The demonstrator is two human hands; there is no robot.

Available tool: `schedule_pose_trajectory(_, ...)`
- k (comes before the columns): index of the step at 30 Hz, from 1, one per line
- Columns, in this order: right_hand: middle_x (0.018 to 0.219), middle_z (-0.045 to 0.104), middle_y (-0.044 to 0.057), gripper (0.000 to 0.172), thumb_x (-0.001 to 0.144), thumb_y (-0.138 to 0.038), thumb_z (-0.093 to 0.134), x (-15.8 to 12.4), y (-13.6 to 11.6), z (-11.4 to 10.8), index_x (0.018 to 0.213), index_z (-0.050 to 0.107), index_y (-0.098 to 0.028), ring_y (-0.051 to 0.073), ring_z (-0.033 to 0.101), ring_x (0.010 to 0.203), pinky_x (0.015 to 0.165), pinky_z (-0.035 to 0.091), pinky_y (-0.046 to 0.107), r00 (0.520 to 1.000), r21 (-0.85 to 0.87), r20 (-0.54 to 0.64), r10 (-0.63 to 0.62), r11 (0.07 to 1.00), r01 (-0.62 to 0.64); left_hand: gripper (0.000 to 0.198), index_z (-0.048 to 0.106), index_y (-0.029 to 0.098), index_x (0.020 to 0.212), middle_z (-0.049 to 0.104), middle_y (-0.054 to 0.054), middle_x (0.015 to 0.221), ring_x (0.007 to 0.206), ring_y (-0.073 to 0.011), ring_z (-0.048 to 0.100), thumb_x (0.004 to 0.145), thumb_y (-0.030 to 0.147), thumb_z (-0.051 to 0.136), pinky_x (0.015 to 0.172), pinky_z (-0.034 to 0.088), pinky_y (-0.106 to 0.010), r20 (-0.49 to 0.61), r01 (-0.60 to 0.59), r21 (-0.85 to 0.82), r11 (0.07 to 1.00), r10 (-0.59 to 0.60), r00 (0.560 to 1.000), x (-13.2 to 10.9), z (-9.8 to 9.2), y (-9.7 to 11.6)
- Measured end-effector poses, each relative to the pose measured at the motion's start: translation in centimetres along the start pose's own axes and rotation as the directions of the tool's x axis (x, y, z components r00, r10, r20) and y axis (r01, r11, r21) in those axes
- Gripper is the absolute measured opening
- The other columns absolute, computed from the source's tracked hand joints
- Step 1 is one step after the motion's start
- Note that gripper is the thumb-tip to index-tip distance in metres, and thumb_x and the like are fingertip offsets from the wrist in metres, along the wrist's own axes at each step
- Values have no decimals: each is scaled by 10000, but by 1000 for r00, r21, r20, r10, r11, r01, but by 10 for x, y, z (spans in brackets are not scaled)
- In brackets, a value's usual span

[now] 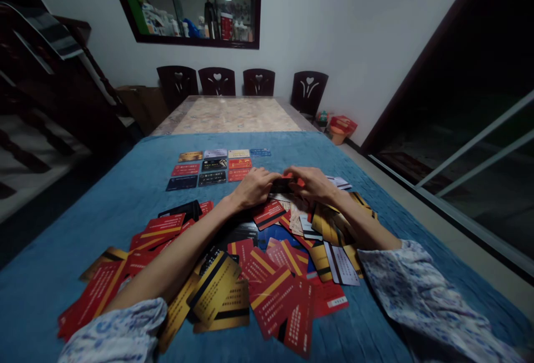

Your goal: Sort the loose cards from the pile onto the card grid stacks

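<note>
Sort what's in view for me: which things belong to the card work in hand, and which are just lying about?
In the job:
- left hand and right hand, with a dark card between them
- loose cards around the forearms
- cards in rows
- blue cloth underneath

Just about:
- far chairs
- wall cabinet
- red bag
- cardboard box

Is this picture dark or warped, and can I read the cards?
Head view: dim overall, nearly black in the right-hand doorway; wide-angle stretch toward the edges, as on the right sleeve; fine print on the near cards too small and soft to read.
</note>
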State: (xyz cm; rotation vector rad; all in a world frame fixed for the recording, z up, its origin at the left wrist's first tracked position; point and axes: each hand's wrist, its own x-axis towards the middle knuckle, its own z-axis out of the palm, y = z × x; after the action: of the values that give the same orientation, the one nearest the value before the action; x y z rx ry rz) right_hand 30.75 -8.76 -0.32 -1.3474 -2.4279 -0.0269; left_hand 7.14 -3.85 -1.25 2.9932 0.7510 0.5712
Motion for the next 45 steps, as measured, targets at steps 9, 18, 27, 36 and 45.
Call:
schedule_pose_trajectory(9, 921, 743, 46, 294, 937, -264, 509, 2, -2, 3, 1208, 622, -249, 182, 626, 753, 633, 341, 253, 995, -116, 19, 100, 988, -97, 494, 535, 167, 1357, 665, -141, 1160, 1089, -287, 588, 868, 119, 487, 938, 438, -430, 55, 70, 82, 994, -75, 996, -1, 0, 7)
schedule_pose_trajectory(18, 1075, 678, 109, 412, 894, -210, 546, 5, 6, 8, 1305, 578, -209, 231, 612, 901, 753, 401, 305, 996, -129, 75, 45, 991, -35, 462, 556, 160, 1308, 652, -149, 1145, 1101, -300, 581, 856, 106, 479, 946, 455, -452, 69, 166, 73, 983, -171, 983, -1, -7, 13)
schedule_pose_trajectory(27, 1095, 553, 119, 510, 834, -342, 642, 1, 12, 10, 1320, 563, -212, 268, 515, 956, 798, 405, 349, 998, -96, 39, -42, 994, 46, 450, 562, 180, 1287, 642, -136, 1131, 1081, -291, 585, 851, 106, 481, 935, 469, -450, 59, 190, 48, 981, -193, 979, -1, -4, 9)
schedule_pose_trajectory(36, 1079, 540, 129, 517, 813, -300, 639, 2, 12, 13, 1314, 581, -186, 267, 484, 950, 807, 413, 371, 998, -93, 38, -43, 995, 47, 449, 568, 179, 1299, 621, -140, 1111, 1084, -305, 573, 853, 158, 514, 925, 474, -465, 83, 198, 19, 980, -199, 977, -2, -6, 9)
schedule_pose_trajectory(45, 1102, 562, 144, 513, 873, -410, 623, 2, 15, 19, 1330, 594, -181, 273, 498, 978, 850, 426, 400, 996, -52, 39, -75, 996, 77, 471, 567, 159, 1320, 589, -155, 1134, 1113, -325, 553, 859, 256, 557, 984, 450, -510, 116, 178, -14, 984, -175, 978, -3, -2, 5)
